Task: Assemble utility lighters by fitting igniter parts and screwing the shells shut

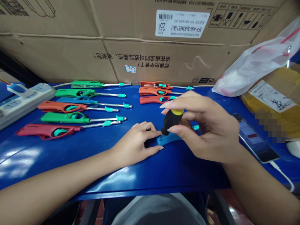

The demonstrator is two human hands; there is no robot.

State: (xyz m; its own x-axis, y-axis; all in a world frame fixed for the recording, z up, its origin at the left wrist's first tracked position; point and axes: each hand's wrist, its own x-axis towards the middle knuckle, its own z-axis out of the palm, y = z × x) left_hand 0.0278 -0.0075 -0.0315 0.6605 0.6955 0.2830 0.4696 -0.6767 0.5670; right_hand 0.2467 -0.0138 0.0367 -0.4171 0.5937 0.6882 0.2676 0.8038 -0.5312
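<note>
A blue long-necked lighter [171, 139] lies flat on the table, its handle end pointing left. My left hand [140, 140] pinches that end between thumb and fingers. Above it, my right hand [203, 125] grips a stubby screwdriver [172, 120] with a black and yellow handle. The screwdriver leans slightly, and its tip meets the lighter's handle close to the left fingertips. My right hand hides most of the lighter's front part; a bit of its turquoise tip piece [195, 127] shows beyond the fingers.
Several green, orange, blue and red lighters [63, 117] lie in a row at left. Three orange lighters [154, 99] lie at the back middle. A power strip [25, 100] borders the left; a phone [256, 137] with cable lies right. A cardboard box [138, 47] stands behind.
</note>
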